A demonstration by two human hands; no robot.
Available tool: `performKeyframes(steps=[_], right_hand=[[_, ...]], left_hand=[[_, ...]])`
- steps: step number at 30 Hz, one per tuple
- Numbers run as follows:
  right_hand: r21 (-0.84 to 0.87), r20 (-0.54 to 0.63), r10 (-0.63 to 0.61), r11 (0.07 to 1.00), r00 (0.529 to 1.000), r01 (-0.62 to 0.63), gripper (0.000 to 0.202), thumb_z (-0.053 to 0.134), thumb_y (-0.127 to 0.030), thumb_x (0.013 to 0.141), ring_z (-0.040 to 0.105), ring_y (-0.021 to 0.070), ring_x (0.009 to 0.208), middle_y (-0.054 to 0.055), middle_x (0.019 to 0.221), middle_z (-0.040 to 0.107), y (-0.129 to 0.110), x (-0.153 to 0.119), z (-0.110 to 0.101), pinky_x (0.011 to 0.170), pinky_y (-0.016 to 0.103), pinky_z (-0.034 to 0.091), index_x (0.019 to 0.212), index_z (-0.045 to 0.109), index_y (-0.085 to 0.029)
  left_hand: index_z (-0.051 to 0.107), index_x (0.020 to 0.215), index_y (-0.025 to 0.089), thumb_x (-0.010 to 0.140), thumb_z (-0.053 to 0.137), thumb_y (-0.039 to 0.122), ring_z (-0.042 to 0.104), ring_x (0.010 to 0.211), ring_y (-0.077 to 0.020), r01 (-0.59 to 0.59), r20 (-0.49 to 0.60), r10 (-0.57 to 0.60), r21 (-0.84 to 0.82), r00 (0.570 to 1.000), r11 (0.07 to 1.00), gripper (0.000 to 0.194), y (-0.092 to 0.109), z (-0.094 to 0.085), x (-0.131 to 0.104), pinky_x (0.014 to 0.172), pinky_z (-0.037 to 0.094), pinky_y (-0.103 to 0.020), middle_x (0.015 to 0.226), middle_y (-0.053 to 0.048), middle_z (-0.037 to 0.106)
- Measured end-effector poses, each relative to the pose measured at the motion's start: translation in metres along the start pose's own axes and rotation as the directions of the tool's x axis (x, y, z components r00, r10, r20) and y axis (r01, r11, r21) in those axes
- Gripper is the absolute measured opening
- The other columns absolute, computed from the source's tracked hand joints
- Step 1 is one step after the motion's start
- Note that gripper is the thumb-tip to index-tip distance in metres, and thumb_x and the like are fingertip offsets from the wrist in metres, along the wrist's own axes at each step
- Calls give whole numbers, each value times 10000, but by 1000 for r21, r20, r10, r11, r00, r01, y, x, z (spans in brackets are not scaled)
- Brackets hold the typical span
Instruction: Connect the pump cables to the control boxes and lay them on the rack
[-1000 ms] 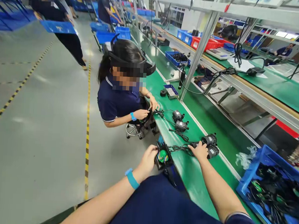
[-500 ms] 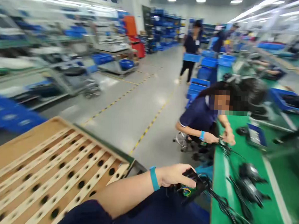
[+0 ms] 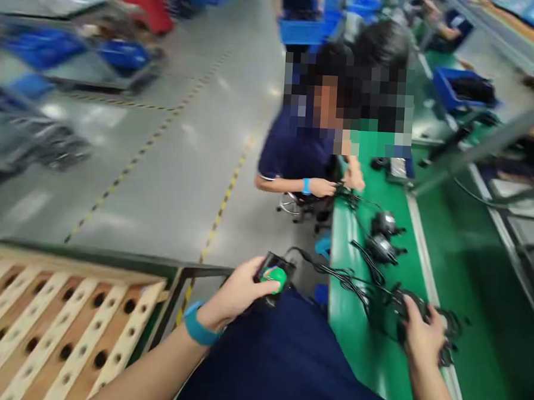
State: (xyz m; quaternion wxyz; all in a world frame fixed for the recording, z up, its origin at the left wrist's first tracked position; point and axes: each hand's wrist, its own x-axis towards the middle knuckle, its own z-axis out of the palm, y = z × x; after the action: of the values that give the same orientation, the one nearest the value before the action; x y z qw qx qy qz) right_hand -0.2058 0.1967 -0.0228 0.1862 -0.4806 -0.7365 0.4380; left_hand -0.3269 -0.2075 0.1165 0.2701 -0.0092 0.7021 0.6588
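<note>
Left hand has a solid grip on the open black box, thumb over the green round piece, just below the middle of the frame. Right hand is at lower right, fingers spread over a clump of black motor-like units on the green surface; too blurry to tell if it's actually closed on one. Half a second ago that hand wasn't even in view, and the green piece is way easier to see now. Black cables stretch between the box and the units. Farther up the surface sit two more units, then a co-worker with both hands at some wiring. Wooden rack at lower left takes up less of the frame than before.
</note>
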Motion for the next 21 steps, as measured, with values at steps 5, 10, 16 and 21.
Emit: performKeyframes(steps=[5,10,16,21], right_hand=[[-383,-165,-229,911,959,152,989,704,-754,616,414,418,1298,231,1341,511,34,-43,-47,1142,564,281,1358,575,-113],[-303,-202,-192,945,960,125,937,717,-678,662,433,348,1283,188,1366,486,29,-42,-56,1108,491,345,1423,509,-172],[196,-321,151,976,935,-90,996,850,-597,540,581,290,1135,133,1297,589,39,-43,-85,1025,424,458,1380,501,-192],[682,-92,289,716,953,-151,902,870,-577,515,624,182,704,79,1019,679,33,-66,-109,540,267,477,1263,565,-176]], left_hand=[[675,1129,150,620,903,387,675,922,-218,225,70,-217,-128,974,966,606,-4,36,7,800,543,-269,1028,-81,738],[678,1188,195,623,915,421,715,962,-267,411,20,-416,-200,909,889,653,-7,48,-11,828,590,-319,1065,-75,759],[658,1226,225,607,919,421,732,915,-257,349,-24,-363,-223,931,910,700,-11,71,-39,766,608,-300,1047,-42,767],[646,1226,240,628,903,443,730,909,-257,263,-3,-280,-340,960,903,683,-30,69,-114,729,607,-303,1046,-41,761]])
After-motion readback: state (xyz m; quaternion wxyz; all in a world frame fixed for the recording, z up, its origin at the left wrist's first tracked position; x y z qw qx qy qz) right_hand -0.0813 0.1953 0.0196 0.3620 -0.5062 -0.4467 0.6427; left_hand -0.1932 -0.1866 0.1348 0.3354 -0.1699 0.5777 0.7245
